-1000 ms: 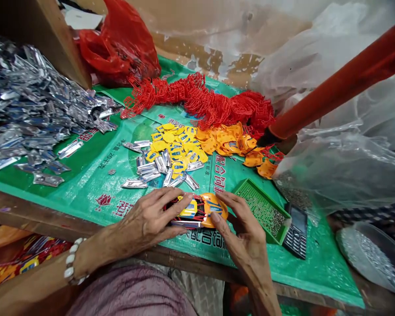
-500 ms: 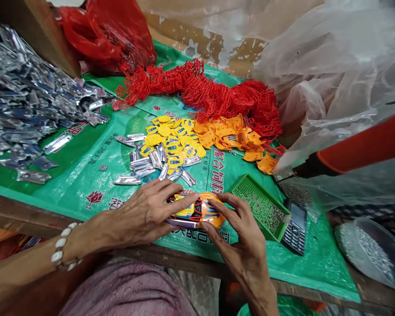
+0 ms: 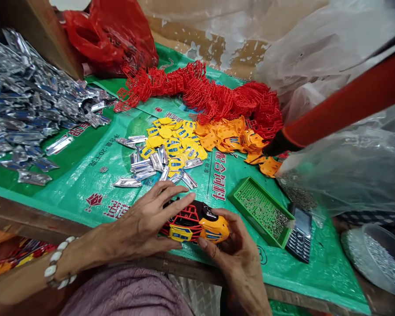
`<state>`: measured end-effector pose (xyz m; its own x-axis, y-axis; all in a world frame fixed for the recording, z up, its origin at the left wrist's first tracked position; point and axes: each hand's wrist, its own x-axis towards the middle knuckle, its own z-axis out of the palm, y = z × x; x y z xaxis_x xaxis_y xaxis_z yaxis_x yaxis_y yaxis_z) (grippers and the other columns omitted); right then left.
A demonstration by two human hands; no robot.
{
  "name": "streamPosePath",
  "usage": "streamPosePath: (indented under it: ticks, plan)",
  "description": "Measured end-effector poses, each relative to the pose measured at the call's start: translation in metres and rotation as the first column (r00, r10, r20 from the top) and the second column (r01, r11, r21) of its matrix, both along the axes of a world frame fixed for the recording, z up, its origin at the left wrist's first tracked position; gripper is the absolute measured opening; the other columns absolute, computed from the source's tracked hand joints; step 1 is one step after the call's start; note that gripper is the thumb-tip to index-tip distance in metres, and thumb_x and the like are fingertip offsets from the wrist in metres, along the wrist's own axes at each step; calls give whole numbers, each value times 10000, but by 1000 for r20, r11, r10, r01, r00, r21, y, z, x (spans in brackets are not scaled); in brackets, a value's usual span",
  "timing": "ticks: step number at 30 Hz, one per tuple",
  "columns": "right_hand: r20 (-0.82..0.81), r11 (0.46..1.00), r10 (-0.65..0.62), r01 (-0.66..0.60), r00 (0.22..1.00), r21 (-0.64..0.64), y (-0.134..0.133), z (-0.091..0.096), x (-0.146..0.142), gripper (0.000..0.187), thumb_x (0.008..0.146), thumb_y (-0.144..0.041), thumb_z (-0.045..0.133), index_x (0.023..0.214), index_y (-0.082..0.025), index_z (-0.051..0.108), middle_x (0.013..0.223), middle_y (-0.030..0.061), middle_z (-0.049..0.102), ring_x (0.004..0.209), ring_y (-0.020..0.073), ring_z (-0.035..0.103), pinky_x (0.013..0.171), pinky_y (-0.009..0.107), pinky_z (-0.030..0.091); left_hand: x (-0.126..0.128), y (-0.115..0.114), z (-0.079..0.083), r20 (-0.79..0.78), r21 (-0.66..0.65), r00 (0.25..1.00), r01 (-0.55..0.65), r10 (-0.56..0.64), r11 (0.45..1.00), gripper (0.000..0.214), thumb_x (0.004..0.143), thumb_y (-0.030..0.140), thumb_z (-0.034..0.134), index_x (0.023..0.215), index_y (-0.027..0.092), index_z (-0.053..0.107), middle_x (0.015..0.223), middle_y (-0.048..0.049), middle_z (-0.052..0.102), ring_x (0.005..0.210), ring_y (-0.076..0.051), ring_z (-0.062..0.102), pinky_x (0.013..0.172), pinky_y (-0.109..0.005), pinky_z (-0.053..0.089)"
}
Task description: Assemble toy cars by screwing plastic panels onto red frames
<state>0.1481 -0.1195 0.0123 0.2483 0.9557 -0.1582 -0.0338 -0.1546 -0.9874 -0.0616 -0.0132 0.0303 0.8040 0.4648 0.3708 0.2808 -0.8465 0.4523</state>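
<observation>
Between both hands, over the near edge of the table, is a toy car [image 3: 184,217] with a red cage frame, an orange front end, a yellow panel and black parts. It is tilted so the yellow panel faces me. My left hand [image 3: 148,215] grips its left end, fingers across the top and thumb low on the near side. At the orange end, my right hand [image 3: 237,245] closes on the car with thumb and fingers. Just beyond my left hand lie loose silver panels [image 3: 141,169] and a heap of yellow panels [image 3: 174,140].
Orange parts [image 3: 230,134] and red frames [image 3: 210,94] are heaped farther back. A red-handled screwdriver [image 3: 342,101] hangs at right. Below it are a green tray [image 3: 261,210] of small screws, a keypad phone [image 3: 299,232] and a plastic bowl [image 3: 375,256]. Silver parts [image 3: 36,101] pile up at left.
The toy car has rolled toward me, so the yellow panel now faces the near side and black parts show. The hanging screwdriver has swung up and left.
</observation>
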Motion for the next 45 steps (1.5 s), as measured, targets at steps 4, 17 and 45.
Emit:
streamPosePath:
  ticks: [4,17,45]
  plan:
    - [274,989,-35,-5,961,145,1,-8,5,415,742,-310,832,1127,-307,677,1076,12,737,955,152,726,828,211,595,6,0,1,60,-155,998,-13,23,988,584,741,212,837,1221,122,517,1080,-90,681,961,-238,655,831,-353,568]
    - [483,970,-13,-106,876,219,-14,-6,14,407,834,-272,754,1221,-356,658,1146,-2,748,1031,158,726,895,254,592,8,-11,13,-95,-49,995,-31,26,998,453,876,354,720,1231,138,541,1189,-125,682,931,-265,732,746,-363,612]
    - [679,917,-96,-201,728,345,-11,13,8,540,823,-282,767,1341,-323,618,1327,68,676,1239,224,644,998,368,582,21,-19,3,82,-68,996,-10,16,998,669,889,420,733,1385,71,451,1210,-175,693,1057,-273,720,805,-325,608]
